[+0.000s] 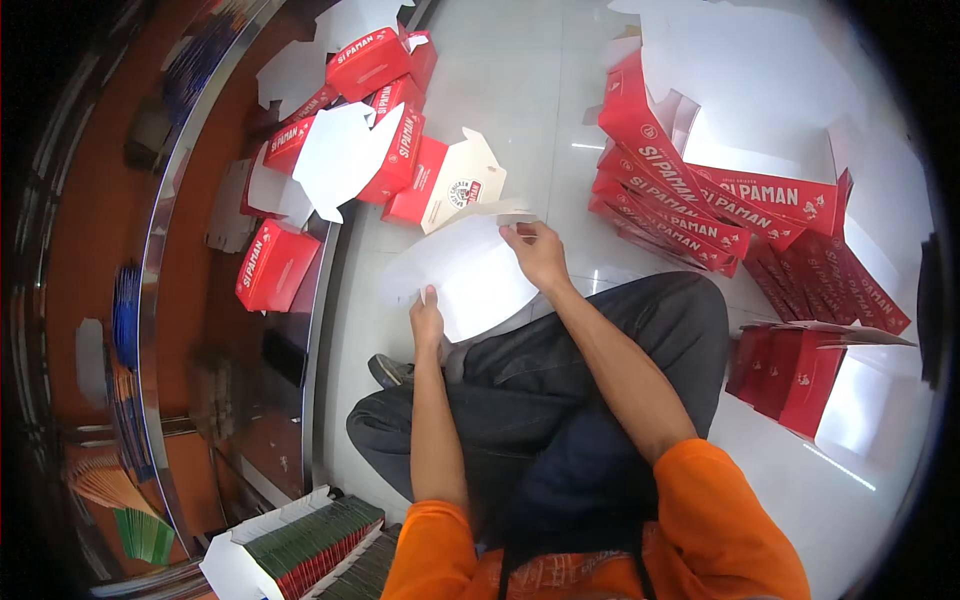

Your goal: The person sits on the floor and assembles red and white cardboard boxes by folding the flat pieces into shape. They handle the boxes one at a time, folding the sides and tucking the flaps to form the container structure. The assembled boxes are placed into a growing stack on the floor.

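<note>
Both of my hands hold a white cardboard box blank (480,280) above my crossed legs, its plain side facing up. My left hand (427,318) grips the near left edge, with the thumb on top. At the far right edge, my right hand (535,252) pinches the board between thumb and fingers. The underside of the blank is hidden. Just beyond it lies a red folded box (415,185) with a cream printed flap (465,185).
Several folded red boxes (370,65) are heaped at the far left, by a metal-edged shelf (310,380). Stacks of nested red cartons (660,170) stand on the tiled floor (530,100) to the right. A white box of green and red packets (310,545) sits at lower left.
</note>
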A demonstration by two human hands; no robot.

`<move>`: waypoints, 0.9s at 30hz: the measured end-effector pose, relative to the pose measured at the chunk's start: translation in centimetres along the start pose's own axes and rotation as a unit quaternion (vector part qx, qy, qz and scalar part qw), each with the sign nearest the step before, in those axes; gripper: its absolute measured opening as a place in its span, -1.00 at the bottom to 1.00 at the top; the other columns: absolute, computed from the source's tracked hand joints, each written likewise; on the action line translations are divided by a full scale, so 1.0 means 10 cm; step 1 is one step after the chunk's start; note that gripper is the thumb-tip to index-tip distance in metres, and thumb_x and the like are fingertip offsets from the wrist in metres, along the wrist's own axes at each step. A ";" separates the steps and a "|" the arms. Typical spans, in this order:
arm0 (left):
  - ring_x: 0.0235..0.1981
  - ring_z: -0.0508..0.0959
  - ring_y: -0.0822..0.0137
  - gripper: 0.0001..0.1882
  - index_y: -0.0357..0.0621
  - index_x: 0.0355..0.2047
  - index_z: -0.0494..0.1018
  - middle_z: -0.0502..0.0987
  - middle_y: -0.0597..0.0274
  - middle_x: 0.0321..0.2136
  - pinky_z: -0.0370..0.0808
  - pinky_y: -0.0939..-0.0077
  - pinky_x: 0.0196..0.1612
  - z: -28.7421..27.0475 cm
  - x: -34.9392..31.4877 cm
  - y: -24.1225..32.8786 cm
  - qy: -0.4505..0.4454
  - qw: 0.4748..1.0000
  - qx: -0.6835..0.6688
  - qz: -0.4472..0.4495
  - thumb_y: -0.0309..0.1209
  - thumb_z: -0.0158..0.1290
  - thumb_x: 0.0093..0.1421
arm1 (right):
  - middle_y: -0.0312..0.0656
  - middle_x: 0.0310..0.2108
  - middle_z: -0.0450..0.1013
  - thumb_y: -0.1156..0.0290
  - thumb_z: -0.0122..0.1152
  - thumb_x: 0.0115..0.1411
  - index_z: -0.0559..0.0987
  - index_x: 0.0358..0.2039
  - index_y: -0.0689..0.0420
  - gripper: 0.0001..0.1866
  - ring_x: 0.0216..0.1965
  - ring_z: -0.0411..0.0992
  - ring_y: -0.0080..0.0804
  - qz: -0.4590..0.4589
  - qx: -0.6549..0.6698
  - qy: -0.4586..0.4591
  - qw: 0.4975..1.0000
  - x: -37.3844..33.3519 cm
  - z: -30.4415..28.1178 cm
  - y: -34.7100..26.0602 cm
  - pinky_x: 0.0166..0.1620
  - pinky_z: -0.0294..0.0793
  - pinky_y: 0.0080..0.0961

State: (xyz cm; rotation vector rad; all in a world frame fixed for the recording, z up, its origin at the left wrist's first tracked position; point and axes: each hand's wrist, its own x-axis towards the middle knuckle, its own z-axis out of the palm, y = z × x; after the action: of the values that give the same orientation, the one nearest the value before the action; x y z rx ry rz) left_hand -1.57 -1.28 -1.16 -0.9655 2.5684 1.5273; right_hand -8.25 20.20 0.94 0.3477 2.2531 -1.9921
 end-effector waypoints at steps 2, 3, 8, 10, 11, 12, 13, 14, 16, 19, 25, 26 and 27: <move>0.00 0.46 0.12 -0.49 -0.46 0.06 0.34 0.47 -0.10 -0.02 0.31 0.32 0.09 0.05 -0.04 0.12 0.001 1.000 0.002 -0.002 -0.19 -0.12 0.34 | 0.08 -0.13 0.50 0.18 0.31 0.08 0.51 -0.08 0.30 -0.50 -0.11 0.50 -0.20 -0.015 0.047 0.067 0.997 0.07 -0.07 0.02 -0.04 0.44 -0.37; 0.00 0.46 0.12 -0.50 -0.46 0.06 0.34 0.47 -0.09 -0.02 0.31 0.32 0.09 0.07 -0.06 0.16 0.002 1.000 0.004 -0.004 -0.21 -0.12 0.34 | 0.06 -0.16 0.51 0.22 0.33 0.07 0.53 -0.12 0.30 -0.54 -0.14 0.51 -0.24 -0.022 0.069 0.099 0.992 0.09 -0.10 0.04 -0.07 0.46 -0.38; 0.00 0.45 0.16 -0.56 -0.45 0.06 0.35 0.48 -0.05 -0.02 0.32 0.35 0.09 0.05 -0.04 0.15 0.021 0.999 -0.017 -0.019 -0.30 -0.12 0.34 | -0.03 -0.19 0.50 0.35 0.33 0.07 0.56 -0.24 0.26 -0.70 -0.17 0.49 -0.25 -0.084 0.094 0.072 0.989 0.09 -0.09 0.07 -0.09 0.46 -0.41; 0.00 0.46 0.17 -0.58 -0.46 0.05 0.36 0.48 -0.04 -0.02 0.32 0.35 0.08 0.03 -0.01 0.11 0.011 0.998 -0.050 -0.042 -0.32 -0.11 0.34 | -0.04 -0.18 0.48 0.38 0.31 0.07 0.57 -0.27 0.24 -0.75 -0.14 0.47 -0.22 -0.156 0.055 0.079 0.983 0.07 -0.08 0.06 -0.07 0.44 -0.41; -0.01 0.46 0.18 -0.58 -0.47 0.03 0.37 0.48 -0.03 -0.02 0.32 0.35 0.08 0.03 0.03 0.05 0.005 0.996 -0.070 -0.058 -0.32 -0.10 0.33 | -0.04 -0.17 0.47 0.40 0.31 0.07 0.57 -0.28 0.23 -0.77 -0.12 0.45 -0.20 -0.206 0.031 0.090 0.974 0.07 -0.07 0.05 -0.05 0.43 -0.41; -0.01 0.46 0.19 -0.58 -0.47 0.02 0.37 0.48 -0.02 -0.02 0.33 0.35 0.07 0.01 0.06 -0.01 -0.001 0.993 -0.090 -0.074 -0.32 -0.09 0.33 | -0.04 -0.17 0.46 0.41 0.30 0.07 0.58 -0.30 0.22 -0.79 -0.10 0.44 -0.18 -0.255 0.007 0.101 0.962 0.06 -0.07 0.03 -0.04 0.42 -0.41; -0.02 0.47 0.19 -0.58 -0.47 0.02 0.37 0.48 -0.01 -0.03 0.33 0.35 0.06 0.00 0.10 -0.05 -0.001 0.994 -0.088 -0.067 -0.32 -0.09 0.33 | -0.04 -0.17 0.44 0.42 0.29 0.07 0.58 -0.29 0.21 -0.80 -0.08 0.43 -0.17 -0.281 0.011 0.087 0.956 0.06 -0.07 0.00 -0.03 0.41 -0.39; -0.03 0.47 0.19 -0.58 -0.48 0.01 0.37 0.48 -0.01 -0.04 0.34 0.35 0.05 -0.02 0.11 -0.09 0.000 0.995 -0.085 -0.060 -0.32 -0.09 0.33 | -0.03 -0.16 0.43 0.43 0.28 0.07 0.57 -0.29 0.21 -0.80 -0.07 0.41 -0.15 -0.307 0.015 0.072 0.949 0.04 -0.06 -0.03 -0.01 0.40 -0.38; -0.05 0.48 0.19 -0.59 -0.47 0.02 0.37 0.49 0.00 -0.05 0.36 0.36 0.04 -0.04 0.14 -0.10 -0.005 0.994 -0.090 -0.057 -0.32 -0.08 0.33 | -0.05 -0.13 0.40 0.47 0.25 0.09 0.56 -0.25 0.20 -0.80 -0.06 0.40 -0.17 -0.315 0.040 0.029 0.948 0.02 -0.06 -0.13 0.01 0.38 -0.39; -0.08 0.49 0.20 -0.59 -0.45 0.04 0.35 0.49 0.01 -0.06 0.38 0.37 0.00 -0.03 0.05 0.01 -0.033 0.990 -0.108 -0.085 -0.33 -0.08 0.33 | -0.10 -0.06 0.35 0.55 0.20 0.12 0.54 -0.17 0.20 -0.77 -0.09 0.39 -0.22 -0.300 0.057 -0.032 0.952 -0.07 -0.10 -0.24 0.02 0.36 -0.44; -0.09 0.45 0.24 -0.54 -0.39 0.07 0.33 0.48 0.07 -0.11 0.36 0.37 0.01 -0.06 -0.05 0.16 -0.051 0.992 -0.093 -0.064 -0.29 0.01 0.28 | -0.12 -0.05 0.33 0.56 0.22 0.09 0.59 -0.17 0.09 -0.74 -0.03 0.34 -0.20 -0.407 -0.025 -0.026 0.913 -0.09 -0.07 -0.29 0.05 0.33 -0.37; -0.09 0.45 0.24 -0.54 -0.38 0.08 0.32 0.48 0.07 -0.10 0.36 0.37 0.01 -0.06 -0.04 0.14 -0.055 0.992 -0.102 -0.056 -0.30 0.01 0.28 | -0.13 -0.04 0.33 0.56 0.22 0.08 0.60 -0.19 0.07 -0.75 -0.02 0.33 -0.20 -0.412 -0.027 -0.003 0.911 -0.09 -0.06 -0.30 0.06 0.32 -0.35; -0.08 0.45 0.23 -0.54 -0.37 0.09 0.31 0.48 0.06 -0.09 0.35 0.37 0.02 -0.05 -0.04 0.13 -0.059 0.991 -0.111 -0.048 -0.31 0.01 0.28 | -0.14 -0.04 0.33 0.56 0.23 0.08 0.62 -0.21 0.05 -0.76 0.00 0.32 -0.20 -0.417 -0.030 0.019 0.908 -0.09 -0.05 -0.30 0.07 0.31 -0.34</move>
State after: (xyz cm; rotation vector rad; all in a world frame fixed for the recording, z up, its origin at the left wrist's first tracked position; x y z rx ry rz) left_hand -1.76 -1.09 0.26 -0.9658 2.2751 1.8129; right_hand -8.08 20.22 4.12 -0.7242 2.7598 -2.2134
